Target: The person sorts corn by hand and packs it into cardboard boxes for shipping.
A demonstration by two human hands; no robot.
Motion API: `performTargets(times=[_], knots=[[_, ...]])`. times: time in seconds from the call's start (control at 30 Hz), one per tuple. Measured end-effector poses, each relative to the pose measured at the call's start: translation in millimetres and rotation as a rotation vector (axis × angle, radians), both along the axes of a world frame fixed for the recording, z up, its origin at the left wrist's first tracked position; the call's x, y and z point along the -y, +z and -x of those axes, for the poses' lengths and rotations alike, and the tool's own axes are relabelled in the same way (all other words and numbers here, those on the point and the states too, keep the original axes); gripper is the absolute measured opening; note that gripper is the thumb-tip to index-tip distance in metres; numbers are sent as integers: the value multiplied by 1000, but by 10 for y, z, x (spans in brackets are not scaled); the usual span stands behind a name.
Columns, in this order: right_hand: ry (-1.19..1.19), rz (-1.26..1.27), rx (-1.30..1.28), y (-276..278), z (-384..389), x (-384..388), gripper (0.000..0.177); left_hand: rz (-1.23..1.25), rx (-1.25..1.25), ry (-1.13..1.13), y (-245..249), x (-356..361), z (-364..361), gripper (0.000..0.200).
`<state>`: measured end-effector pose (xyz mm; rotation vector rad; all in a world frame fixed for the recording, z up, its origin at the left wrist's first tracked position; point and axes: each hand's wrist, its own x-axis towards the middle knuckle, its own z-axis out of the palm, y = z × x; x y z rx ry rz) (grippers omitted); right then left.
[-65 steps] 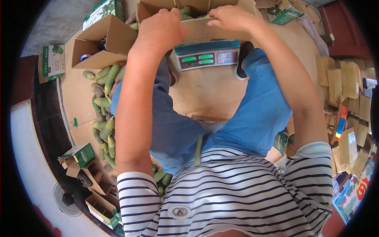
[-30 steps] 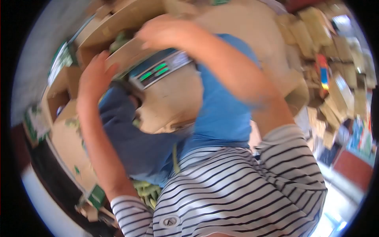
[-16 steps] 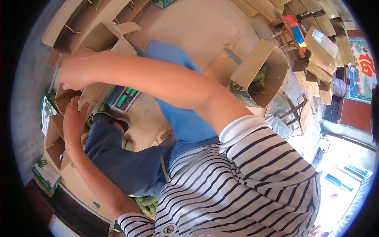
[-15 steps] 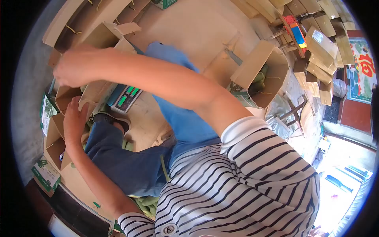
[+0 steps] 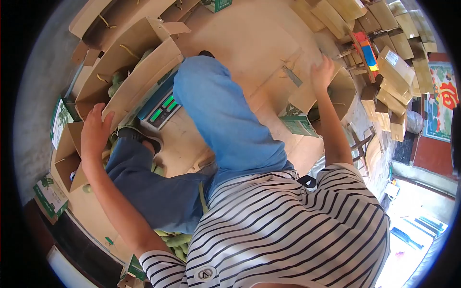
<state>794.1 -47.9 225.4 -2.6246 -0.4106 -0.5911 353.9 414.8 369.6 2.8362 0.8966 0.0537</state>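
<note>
My left hand (image 5: pixel 97 132) is open, fingers spread, at the near corner of a long open cardboard carton (image 5: pixel 144 79). Several green oblong fruits or vegetables (image 5: pixel 116 82) lie inside that carton. Under its right side shows a digital scale (image 5: pixel 162 111) with lit green displays. On the other side, my right hand (image 5: pixel 322 74) reaches over a second open carton (image 5: pixel 343 91), close to its raised flap, fingers apart. Much of this carton's inside is hidden by my forearm.
Green oblong produce (image 5: pixel 180 245) is piled beside my left thigh. A smaller open carton (image 5: pixel 67 165) stands at the left wall. Stacked cardboard boxes (image 5: pixel 396 67) fill the upper right, near a wooden stool (image 5: pixel 362 144). My knees are bent between the cartons.
My right arm has swung from the left carton across to the right-hand carton, uncovering the scale and left carton. My left hand stays near the left carton's corner.
</note>
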Motion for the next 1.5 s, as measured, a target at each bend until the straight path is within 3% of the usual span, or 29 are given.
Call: performTargets(times=[0.03,0.1,0.2,0.4,0.5,0.6,0.63,0.67,0.73,1.07,1.17,1.27,1.37,1.5], knots=[[-188,33,-20,-239,-98,250,59,8,7,0,5,5,-7,37],[-441,-44,-298,-287,29,458,75,25,20,0,23,30,-37,37],[-455,-66,-558,-387,126,620,80,33,-5,13,37,67,-85,37],[-553,-112,-628,-718,-41,848,66,52,-59,35,7,53,-97,37],[-476,-41,-592,-741,-63,869,49,29,-49,33,-27,40,-107,37],[-409,-180,-520,-789,-41,886,40,58,-32,39,14,105,-151,38],[-383,-52,-517,-784,-89,917,39,49,-39,37,7,113,-164,39],[-346,74,-513,-831,-186,1008,38,35,-49,44,-9,108,-174,39],[-251,-177,-516,-1056,-326,1205,38,18,-69,67,17,106,-167,39],[-371,92,-501,-999,-769,962,36,31,-115,142,100,99,-144,37],[-411,88,-642,-1340,-1078,1182,37,7,-104,144,10,-25,-101,36],[-381,-56,-423,-893,-712,923,41,-9,-103,179,-31,-88,-92,35],[-295,0,111,-415,-448,523,41,-49,-134,213,-94,-107,-124,34],[176,-103,-53,-42,-487,-250,36,-129,-119,225,-217,-185,-107,34]])
